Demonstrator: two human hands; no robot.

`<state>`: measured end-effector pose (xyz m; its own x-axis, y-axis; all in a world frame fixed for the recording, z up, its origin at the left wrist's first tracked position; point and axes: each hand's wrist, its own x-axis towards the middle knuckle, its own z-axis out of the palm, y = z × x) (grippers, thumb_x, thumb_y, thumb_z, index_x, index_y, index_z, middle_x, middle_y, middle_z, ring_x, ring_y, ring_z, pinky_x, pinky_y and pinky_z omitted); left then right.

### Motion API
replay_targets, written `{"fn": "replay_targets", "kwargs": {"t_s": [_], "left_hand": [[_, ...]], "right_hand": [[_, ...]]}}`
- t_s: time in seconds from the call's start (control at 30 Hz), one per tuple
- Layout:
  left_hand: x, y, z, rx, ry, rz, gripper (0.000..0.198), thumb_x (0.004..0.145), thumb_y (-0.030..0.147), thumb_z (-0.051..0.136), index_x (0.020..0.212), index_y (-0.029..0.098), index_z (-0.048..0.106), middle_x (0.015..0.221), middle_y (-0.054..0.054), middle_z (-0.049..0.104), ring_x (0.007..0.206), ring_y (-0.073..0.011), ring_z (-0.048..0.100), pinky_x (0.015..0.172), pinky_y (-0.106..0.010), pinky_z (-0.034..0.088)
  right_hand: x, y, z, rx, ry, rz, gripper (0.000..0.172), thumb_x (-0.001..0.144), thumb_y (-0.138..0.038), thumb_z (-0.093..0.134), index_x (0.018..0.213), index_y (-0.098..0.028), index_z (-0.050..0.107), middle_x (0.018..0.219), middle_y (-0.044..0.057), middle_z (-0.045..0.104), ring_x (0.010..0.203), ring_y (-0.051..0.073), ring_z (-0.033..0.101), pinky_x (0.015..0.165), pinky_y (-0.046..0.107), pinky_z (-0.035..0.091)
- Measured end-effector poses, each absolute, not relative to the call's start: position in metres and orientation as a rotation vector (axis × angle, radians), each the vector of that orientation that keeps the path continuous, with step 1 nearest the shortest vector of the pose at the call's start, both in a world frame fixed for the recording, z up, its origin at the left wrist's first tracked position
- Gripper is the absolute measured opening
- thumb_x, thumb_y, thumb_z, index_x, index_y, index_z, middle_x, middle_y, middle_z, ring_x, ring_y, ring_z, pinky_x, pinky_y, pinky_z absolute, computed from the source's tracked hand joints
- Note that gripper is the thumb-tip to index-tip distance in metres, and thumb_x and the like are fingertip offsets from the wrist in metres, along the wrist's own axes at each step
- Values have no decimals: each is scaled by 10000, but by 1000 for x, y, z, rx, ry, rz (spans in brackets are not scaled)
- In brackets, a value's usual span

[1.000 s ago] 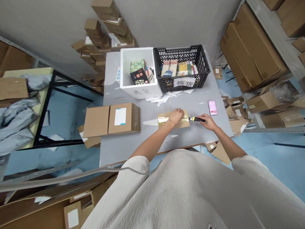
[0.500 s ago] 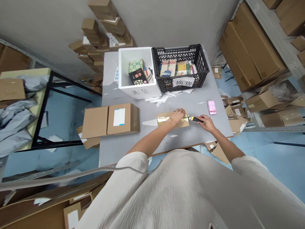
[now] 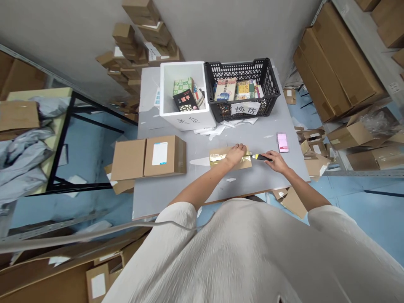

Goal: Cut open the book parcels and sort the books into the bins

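A small, flat cardboard box [image 3: 217, 163] with shiny tape along its top lies on the grey table in front of me. My left hand [image 3: 235, 154] rests on the box's top, its fingers laid over the taped surface and pressing down. In my right hand [image 3: 276, 161] is a utility knife [image 3: 261, 157] with a black and yellow handle, pointing left. Its metal blade end meets the box's right end at the tape; how deep the tip goes cannot be seen.
A white foam bin [image 3: 186, 122] and a black plastic crate [image 3: 271, 107], both with books, stand at the table's back. Two larger cartons [image 3: 164, 155] sit left. A pink-screened phone [image 3: 283, 143] lies right. Paper scraps [image 3: 217, 129] are near the bins; a cable [image 3: 94, 234] crosses lower left.
The whole view has shifted slightly right. My left hand stays on the box, and the knife remains at its right end with little visible movement.
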<state>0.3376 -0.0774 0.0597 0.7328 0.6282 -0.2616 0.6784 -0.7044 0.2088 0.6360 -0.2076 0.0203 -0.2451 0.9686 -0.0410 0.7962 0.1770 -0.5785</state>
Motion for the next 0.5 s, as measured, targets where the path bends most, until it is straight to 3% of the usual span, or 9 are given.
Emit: {"fn": "replay_targets", "kwargs": {"t_s": [0.3, 0.5], "left_hand": [[337, -75, 57, 2672, 993, -251, 485, 1032, -1, 475, 1476, 82, 651, 1527, -257, 681, 1417, -305, 650, 1231, -438, 502], [325, -86, 54, 2586, 1073, -94, 467, 1106, 100, 454, 1537, 131, 632, 1698, -237, 591, 1625, -295, 535, 1344, -452, 444]], "right_hand": [[645, -200, 27, -1678, -2146, 683, 560, 1156, -606, 493, 1551, -318, 768, 1348, 172, 746, 1244, 395, 676, 1104, 590, 563], [649, -197, 35, -1632, -2152, 708, 597, 1156, -660, 471, 1566, -332, 755, 1322, 165, 743, 1214, 385, 698, 1073, 568, 601]]}}
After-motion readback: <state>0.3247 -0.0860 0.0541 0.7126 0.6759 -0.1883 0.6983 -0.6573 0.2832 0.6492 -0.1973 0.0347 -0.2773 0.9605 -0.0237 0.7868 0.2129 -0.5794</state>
